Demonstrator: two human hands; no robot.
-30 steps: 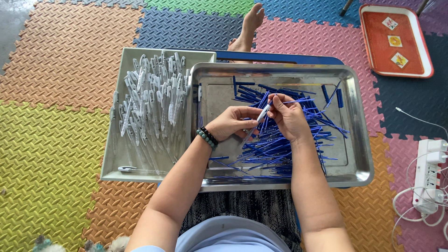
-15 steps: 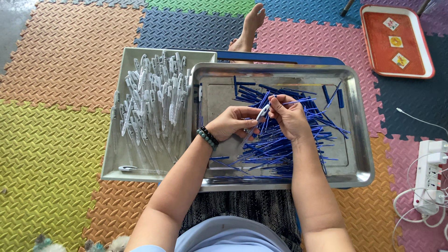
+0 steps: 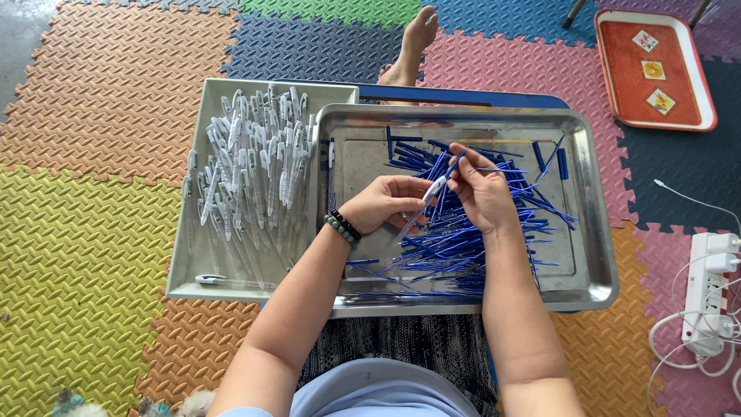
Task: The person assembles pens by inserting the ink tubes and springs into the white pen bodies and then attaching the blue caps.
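Sitting on the floor at the bottom centre of the frame, leaning over a steel tray (image 3: 594, 255) in the middle. Gripping a clear pen barrel (image 3: 429, 193) with the left hand (image 3: 384, 202), fingers curled closed around its lower end, just above the tray's centre. Pinching a thin blue refill (image 3: 455, 164) with the right hand (image 3: 485, 194), thumb and fingertips narrowed on it, its end meeting the top of the barrel. Hovering both hands close together over a loose heap of blue refills (image 3: 463, 239) spreading across the middle and right of the tray. Wearing a dark bead bracelet (image 3: 342, 228) on the left wrist. Lying left of centre, partly under the steel tray's edge, a pale tray (image 3: 185, 262) carrying a pile of white pens (image 3: 255, 162). Resting at the upper right corner, an orange tray (image 3: 617, 85) holding three small cards. Showing at the right edge, a white power strip (image 3: 708, 293) with cables. Stretching out at the top centre, a bare foot (image 3: 413, 42) on coloured foam mats (image 3: 85, 255).
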